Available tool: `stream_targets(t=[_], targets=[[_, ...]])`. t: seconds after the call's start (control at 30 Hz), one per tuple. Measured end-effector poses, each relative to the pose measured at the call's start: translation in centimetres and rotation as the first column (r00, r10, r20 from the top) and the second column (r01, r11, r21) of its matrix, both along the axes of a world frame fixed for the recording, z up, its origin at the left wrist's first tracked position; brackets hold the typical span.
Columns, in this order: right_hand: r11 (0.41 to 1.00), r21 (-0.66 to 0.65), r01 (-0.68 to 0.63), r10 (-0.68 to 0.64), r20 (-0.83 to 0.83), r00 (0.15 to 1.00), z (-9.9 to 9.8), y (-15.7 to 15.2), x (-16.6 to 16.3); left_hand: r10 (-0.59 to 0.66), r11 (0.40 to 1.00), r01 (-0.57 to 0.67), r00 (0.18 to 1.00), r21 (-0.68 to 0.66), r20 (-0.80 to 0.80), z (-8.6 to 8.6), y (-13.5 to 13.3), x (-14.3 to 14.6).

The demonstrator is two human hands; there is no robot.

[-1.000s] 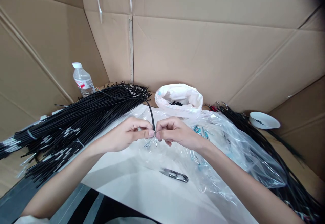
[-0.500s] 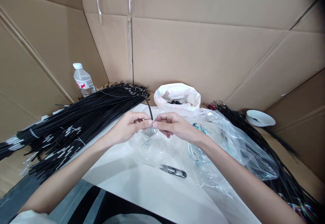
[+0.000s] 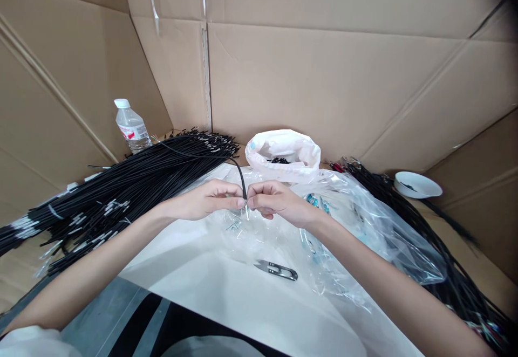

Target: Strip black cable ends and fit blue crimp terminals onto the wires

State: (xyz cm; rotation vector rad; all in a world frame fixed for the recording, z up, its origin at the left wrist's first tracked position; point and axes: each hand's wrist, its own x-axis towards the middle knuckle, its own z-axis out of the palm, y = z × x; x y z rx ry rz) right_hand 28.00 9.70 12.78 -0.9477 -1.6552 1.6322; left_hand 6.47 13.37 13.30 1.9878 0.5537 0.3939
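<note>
Between my two hands is the end of a black cable, with a short pale tip pointing down below the fingertips. The cable curves up and back to the left over the pile. My left hand pinches it from the left with thumb and fingers closed. From the right, my right hand is closed on the same end, its fingertips nearly touching the left ones. Under the hands lie clear plastic bags. Nearer to me, a pair of thread snips rests on the white sheet.
Bundled black cables are piled at the left, with a plastic bottle behind them. A white bag holding small black pieces stands at the back. On the right are more black cables and a white bowl. Cardboard walls surround the table.
The pale tip of the cable now shows below my fingertips, where it was hidden before. Both hands have shifted slightly, their fingers curled in more.
</note>
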Motion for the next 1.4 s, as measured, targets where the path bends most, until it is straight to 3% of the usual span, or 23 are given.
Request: stream_targets(t=[0.17,0.4,0.53,0.77,1.07,1.13,1.2,1.3,1.4], targets=[[0.999,0.013,-0.036,0.035,0.085,0.996,0.2,0.0,0.2,-0.068,0.989,0.077,0.995,0.126,-0.075,0.5,-0.2,-0.3],[0.989,0.139,0.049,-0.070,0.150,0.986,0.0,-0.3,0.2,0.135,0.988,-0.136,0.991,0.071,0.019,-0.4,-0.6,-0.1],[0.994,0.104,0.016,-0.029,0.117,0.993,-0.1,-0.1,0.4,0.194,0.978,-0.195,0.981,0.069,0.018,-0.5,-1.2,0.1],[0.999,0.034,-0.030,0.027,0.096,0.995,-0.5,0.6,1.4,0.116,0.962,-0.096,0.991,0.255,-0.063,0.3,-1.1,-0.6],[0.990,0.136,-0.018,-0.013,0.222,0.975,-0.2,0.4,1.5,0.089,0.935,-0.037,0.987,0.353,-0.131,0.8,-1.1,-0.7],[0.983,0.182,-0.031,-0.019,0.262,0.965,-0.2,0.3,1.4,0.096,0.896,-0.001,0.977,0.445,-0.191,1.0,-1.1,-0.9],[0.970,0.239,-0.047,-0.024,0.288,0.957,-0.3,0.3,1.5,0.128,0.816,0.041,0.960,0.576,-0.250,1.3,-1.2,-1.0],[0.927,0.369,-0.067,-0.075,0.358,0.931,-0.1,0.0,1.6,0.176,0.636,0.123,0.938,0.762,-0.298,1.5,-1.3,-0.9],[0.809,0.570,-0.145,-0.219,0.520,0.825,0.2,-0.8,1.5,0.218,0.474,0.160,0.932,0.866,-0.291,1.2,-1.6,-0.6]])
